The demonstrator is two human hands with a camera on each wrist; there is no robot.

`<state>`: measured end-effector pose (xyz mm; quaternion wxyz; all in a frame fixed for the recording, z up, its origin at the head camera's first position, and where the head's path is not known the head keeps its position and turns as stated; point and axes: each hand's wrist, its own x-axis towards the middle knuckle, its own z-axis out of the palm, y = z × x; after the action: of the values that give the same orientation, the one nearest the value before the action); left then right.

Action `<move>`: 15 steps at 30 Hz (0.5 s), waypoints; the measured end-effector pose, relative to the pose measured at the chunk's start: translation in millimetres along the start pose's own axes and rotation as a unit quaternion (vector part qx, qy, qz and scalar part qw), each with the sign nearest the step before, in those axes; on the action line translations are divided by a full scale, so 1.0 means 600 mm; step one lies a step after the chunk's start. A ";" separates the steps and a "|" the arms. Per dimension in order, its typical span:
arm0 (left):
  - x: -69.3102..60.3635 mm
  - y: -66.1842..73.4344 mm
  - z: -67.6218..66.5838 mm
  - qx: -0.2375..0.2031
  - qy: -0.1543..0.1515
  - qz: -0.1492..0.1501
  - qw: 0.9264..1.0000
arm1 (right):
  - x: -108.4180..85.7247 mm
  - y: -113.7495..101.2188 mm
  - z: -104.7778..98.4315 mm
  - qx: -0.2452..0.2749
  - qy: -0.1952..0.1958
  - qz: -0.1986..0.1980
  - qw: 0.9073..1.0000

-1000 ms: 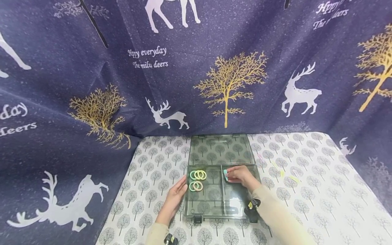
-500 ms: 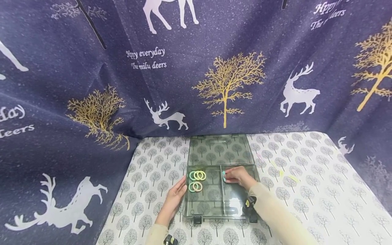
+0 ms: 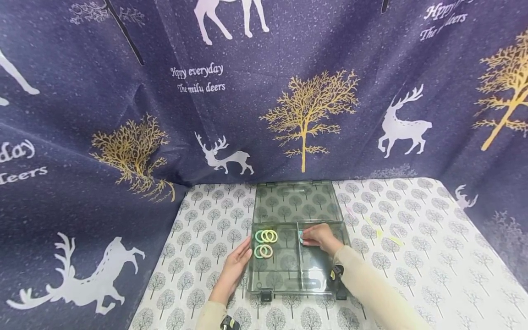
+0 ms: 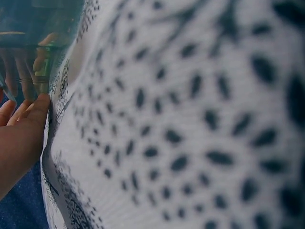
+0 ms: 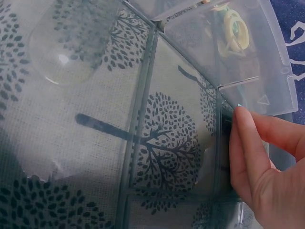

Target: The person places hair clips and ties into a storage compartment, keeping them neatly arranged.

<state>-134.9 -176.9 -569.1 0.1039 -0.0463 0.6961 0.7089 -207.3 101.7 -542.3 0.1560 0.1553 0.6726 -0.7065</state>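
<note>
A see-through grey-green plastic box (image 3: 278,292) stands with its lid laid back. Its left half holds several pastel rings (image 3: 264,251), green, yellow and peach, in two overlapping groups. My right hand (image 3: 321,237) reaches into the back of the right half, beside the middle divider, pinching a small teal hair clip (image 3: 300,236). Fingers hide most of that clip; in the right wrist view it is barely visible under the right hand (image 5: 267,157). Along the box's left wall rests my left hand (image 3: 236,265), its fingers extended; the left wrist view shows these fingers (image 4: 38,112) against the clear side.
To the right of the box, small yellow pieces (image 3: 396,240) and a pink one (image 3: 349,211) lie on the tree-patterned tablecloth (image 3: 445,256). The see-through lid (image 3: 297,199) lies behind the box. A dark blue deer-print curtain (image 3: 264,105) hangs at the back.
My right hand has moved slightly left and lower with the teal hair clip, closer to the divider. My left hand and the rings stay put.
</note>
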 end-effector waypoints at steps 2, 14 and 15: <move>0.000 0.000 0.000 0.001 -0.001 0.001 1.000 | -0.001 0.000 0.000 -0.001 0.000 0.000 1.000; -0.002 0.001 0.002 0.000 -0.001 0.003 1.000 | -0.008 -0.011 -0.011 -0.046 -0.020 -0.014 0.999; -0.001 0.000 0.001 0.001 0.000 0.003 1.000 | -0.010 -0.014 -0.013 -0.050 -0.029 -0.020 0.998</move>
<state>-134.1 -176.2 -568.6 0.1020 -0.0440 0.6970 0.7084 -205.4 109.7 -532.3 0.1690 0.1138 0.7054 -0.6789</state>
